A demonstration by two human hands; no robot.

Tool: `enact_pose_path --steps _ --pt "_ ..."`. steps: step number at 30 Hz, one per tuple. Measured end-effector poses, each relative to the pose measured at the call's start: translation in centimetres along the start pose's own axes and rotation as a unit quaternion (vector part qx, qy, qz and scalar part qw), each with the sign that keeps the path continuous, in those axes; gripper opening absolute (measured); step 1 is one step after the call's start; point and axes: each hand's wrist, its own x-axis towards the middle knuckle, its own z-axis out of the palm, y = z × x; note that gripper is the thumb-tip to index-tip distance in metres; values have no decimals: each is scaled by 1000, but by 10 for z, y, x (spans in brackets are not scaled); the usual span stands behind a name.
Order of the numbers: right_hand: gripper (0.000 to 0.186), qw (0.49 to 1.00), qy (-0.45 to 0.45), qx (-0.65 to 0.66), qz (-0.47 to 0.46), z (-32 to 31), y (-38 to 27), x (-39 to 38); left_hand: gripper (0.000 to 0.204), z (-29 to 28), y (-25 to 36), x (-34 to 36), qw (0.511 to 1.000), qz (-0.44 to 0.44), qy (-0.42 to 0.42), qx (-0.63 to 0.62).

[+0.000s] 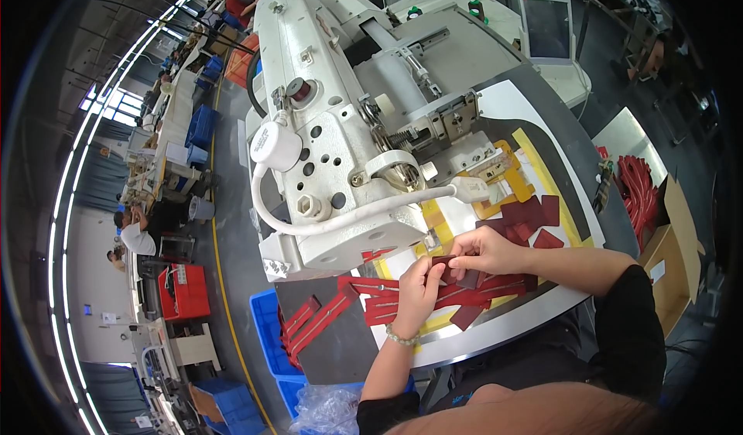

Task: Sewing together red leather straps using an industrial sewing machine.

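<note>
Low centre of frame: left hand [416, 286], a bead bracelet [402, 337] at the wrist, and right hand [486, 251] meet over the worktable [534, 315]; both pinch the same small dark red leather piece [446, 263], fingers closed on its edges, the piece sitting just below the middle of the frame. Directly under the hands lies a heap of red strips with zippers [402, 292], trailing off toward the lower left over the table edge. Below that, at the bottom left of centre, a blue plastic crate [267, 330] and a crumpled clear bag [325, 410]. To the right of the hands, more dark red cut pieces [534, 217] rest on a yellow and white template [534, 183]. At the right edge, a cardboard box [672, 257] with red straps [638, 191] beside it. Centre and upper centre: a large white industrial sewing machine [325, 118]. Upper right: a white tablet screen [546, 26]. Far left: other people at workbenches [139, 234].
</note>
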Motion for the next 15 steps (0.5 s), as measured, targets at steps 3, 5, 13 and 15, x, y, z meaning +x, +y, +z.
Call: enact_pose_path --steps 3,5,13,15 --pt "12 1000 0 1 6 1 -1 0 21 2 -4 -2 1000 7 18 17" --pt "12 1000 1 0 9 1 0 0 19 4 -11 -2 999 27 20 31" --pt "12 1000 8 2 2 1 1 1 19 5 -11 -4 999 28 27 34" --pt "12 1000 9 4 4 1 1 0 19 6 -9 -4 998 31 35 37"
